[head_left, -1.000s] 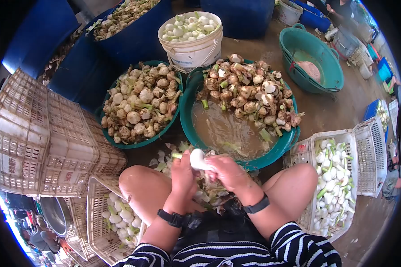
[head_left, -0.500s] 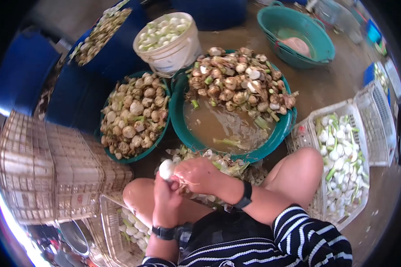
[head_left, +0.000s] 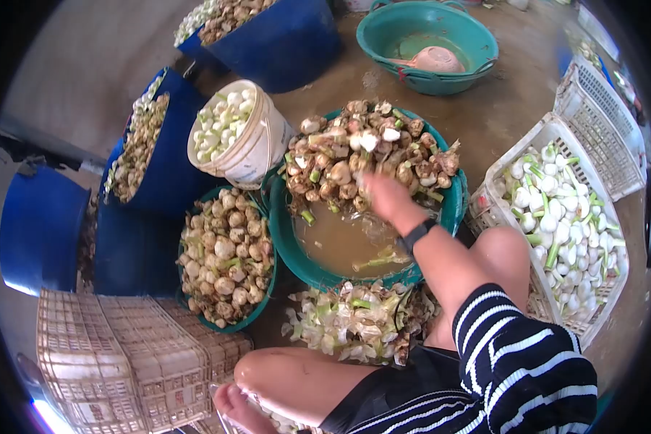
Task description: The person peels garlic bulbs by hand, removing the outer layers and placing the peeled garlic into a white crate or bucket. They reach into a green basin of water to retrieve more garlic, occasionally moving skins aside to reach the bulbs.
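Observation:
My right hand [head_left: 392,199] reaches over the green tub [head_left: 286,249], its fingers blurred at the near side of a heap of unpeeled garlic bulbs [head_left: 340,172]. Whatever those fingers hold, if anything, is hidden. Brown water fills the tub's near part. Low at the left, my left hand [head_left: 242,410] is over a crate holding white peeled bulbs [head_left: 278,419], partly cut off by the frame's bottom. Its fingers look loosely apart, with no bulb showing in them. Between my knees and the tub lies a pile of papery garlic skins [head_left: 354,318].
A second green tub of unpeeled garlic [head_left: 228,253] stands left, beside a white bucket [head_left: 257,148] of peeled bulbs. At right is a white crate [head_left: 495,177] of peeled garlic. Stacked crates [head_left: 123,354], blue barrels [head_left: 141,239] and a green basin [head_left: 383,32] stand around.
My hands have parted from the white bulb they held together. The right has moved forward to the garlic heap, the left down to the lower-left crate. The view has shifted too.

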The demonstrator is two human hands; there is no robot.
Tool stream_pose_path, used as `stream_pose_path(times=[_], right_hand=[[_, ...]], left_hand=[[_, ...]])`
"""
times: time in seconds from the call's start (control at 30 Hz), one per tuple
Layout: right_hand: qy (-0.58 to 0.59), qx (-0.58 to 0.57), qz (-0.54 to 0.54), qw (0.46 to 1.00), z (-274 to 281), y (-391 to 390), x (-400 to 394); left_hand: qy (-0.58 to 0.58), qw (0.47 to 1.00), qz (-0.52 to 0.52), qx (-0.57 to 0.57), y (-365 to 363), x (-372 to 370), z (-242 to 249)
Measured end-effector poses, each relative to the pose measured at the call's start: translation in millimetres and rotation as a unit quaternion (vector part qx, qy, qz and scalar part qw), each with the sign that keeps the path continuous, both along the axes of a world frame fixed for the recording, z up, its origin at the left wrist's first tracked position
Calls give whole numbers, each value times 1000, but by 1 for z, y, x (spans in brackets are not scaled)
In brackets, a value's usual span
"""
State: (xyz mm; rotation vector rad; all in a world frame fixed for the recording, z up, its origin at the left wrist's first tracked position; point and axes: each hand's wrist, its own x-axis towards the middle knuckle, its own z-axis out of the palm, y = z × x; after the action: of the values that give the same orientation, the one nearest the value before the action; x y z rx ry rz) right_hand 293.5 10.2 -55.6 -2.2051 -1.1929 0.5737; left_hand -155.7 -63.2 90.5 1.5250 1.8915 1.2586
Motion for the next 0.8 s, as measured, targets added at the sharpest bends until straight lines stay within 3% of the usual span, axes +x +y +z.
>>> stream_pose_path(times=[0.03,0.07,0.1,0.13,0.17,0.23,0.3,0.33,0.4,0.5,0.63,0.7,0.73,0.8], right_hand=[[-24,33,53,998,-42,-1,-12],[87,-76,64,991,-26,-15,-37],[193,-51,69,977,-44,-20,-58],[240,-42,80,967,-41,-29,-82],[287,-36,94,953,-30,-36,-108],[301,136,186,925,-9,-49,-151],[227,179,159,944,21,-73,-176],[227,177,159,944,33,-84,-176],[29,99,201,974,48,-103,-172],[-34,143,234,961,45,-119,-176],[17,167,226,959,22,-115,-182],[227,166,115,953,-6,-106,-182],[529,-33,-5,848,23,-106,-173],[571,1,0,821,35,-110,-172]], left_hand=[[-60,996,-38,-56,8,26,-4],[24,994,-110,-11,20,50,-20],[77,984,-144,-67,26,85,-21],[-3,971,-183,-155,34,111,-35],[4,959,-235,-161,49,125,-68],[44,950,-258,-169,63,143,-123],[-90,937,-296,-162,62,159,-135],[-182,927,-252,-208,53,167,-118],[-175,922,-260,-228,48,166,-111],[-122,920,-266,-262,37,165,-100],[-239,876,-224,-355,32,159,-97],[-261,865,-228,-363,29,159,-94],[-272,869,-252,-328,24,163,-87],[-263,872,-292,-292,27,160,-89]])
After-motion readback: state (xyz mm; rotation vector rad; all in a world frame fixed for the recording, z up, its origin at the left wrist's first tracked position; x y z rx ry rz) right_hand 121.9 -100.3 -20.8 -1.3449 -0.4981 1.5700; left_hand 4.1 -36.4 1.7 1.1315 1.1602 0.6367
